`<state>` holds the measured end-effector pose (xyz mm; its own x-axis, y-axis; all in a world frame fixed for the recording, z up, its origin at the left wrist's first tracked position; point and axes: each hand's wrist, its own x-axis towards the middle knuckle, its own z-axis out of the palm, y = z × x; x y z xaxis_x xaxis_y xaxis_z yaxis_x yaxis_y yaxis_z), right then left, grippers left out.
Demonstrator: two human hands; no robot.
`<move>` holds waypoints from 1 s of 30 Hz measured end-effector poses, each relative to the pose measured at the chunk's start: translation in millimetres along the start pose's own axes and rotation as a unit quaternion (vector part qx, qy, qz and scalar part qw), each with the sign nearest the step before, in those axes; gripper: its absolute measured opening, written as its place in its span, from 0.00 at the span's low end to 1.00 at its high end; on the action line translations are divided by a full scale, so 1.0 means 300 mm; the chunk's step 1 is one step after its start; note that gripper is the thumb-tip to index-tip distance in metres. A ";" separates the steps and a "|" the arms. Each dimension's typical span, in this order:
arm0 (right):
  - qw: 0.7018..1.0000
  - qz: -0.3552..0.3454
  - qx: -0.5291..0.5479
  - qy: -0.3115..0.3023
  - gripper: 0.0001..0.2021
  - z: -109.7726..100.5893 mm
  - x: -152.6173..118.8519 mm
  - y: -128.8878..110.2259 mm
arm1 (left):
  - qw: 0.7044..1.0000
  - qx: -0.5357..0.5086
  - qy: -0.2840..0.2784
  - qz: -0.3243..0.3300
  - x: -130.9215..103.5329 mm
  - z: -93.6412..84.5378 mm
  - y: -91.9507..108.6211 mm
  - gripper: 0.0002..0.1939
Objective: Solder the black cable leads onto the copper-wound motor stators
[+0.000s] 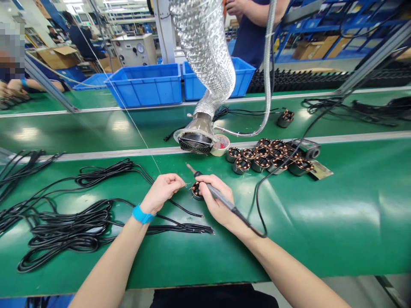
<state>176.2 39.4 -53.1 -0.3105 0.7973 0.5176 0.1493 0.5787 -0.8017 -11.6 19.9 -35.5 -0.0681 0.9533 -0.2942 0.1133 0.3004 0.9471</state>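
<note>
My left hand (pixel 165 188), with a blue band on its wrist, is pinched closed on thin wires (pixel 186 185) whose tips show past the fingertips. A fine strand of solder wire (pixel 138 130) runs down from above to this hand. My right hand (pixel 218 199) grips a soldering iron (pixel 218 194), its tip pointing up and left, away from the wires. Beneath the right fingers sits a small motor stator (pixel 196 189) with copper windings, partly hidden by that hand. Black cables (pixel 180 229) with stripped ends lie under and beside the left forearm.
A fume extractor nozzle (pixel 195 139) on a foil duct hangs just beyond my hands, near a tape roll (pixel 220 145). Several stators (pixel 261 158) cluster at right beside an iron holder (pixel 306 149). Coiled cables (pixel 73 222) cover the left; blue bins (pixel 144 85) stand behind.
</note>
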 end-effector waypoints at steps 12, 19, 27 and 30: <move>0.992 -0.102 -0.031 -0.065 0.21 0.067 0.036 0.047 | 0.994 0.049 -0.040 0.086 -0.037 0.009 0.025 0.10; 0.989 -0.113 -0.060 -0.072 0.21 0.070 0.024 0.058 | 0.993 0.079 -0.068 0.063 -0.045 -0.008 0.043 0.11; 0.988 -0.121 -0.053 -0.076 0.23 0.062 0.000 0.058 | 0.995 0.012 -0.101 -0.012 -0.037 -0.016 0.027 0.11; 0.988 -0.124 -0.052 -0.079 0.22 0.062 -0.004 0.056 | 0.994 0.015 -0.101 -0.029 -0.033 -0.010 0.023 0.13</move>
<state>161.8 44.8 -72.8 -0.4913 0.5967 0.6345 0.1441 0.7741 -0.6164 -13.2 12.3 -25.7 0.1255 0.9200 -0.3713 0.1451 0.3532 0.9242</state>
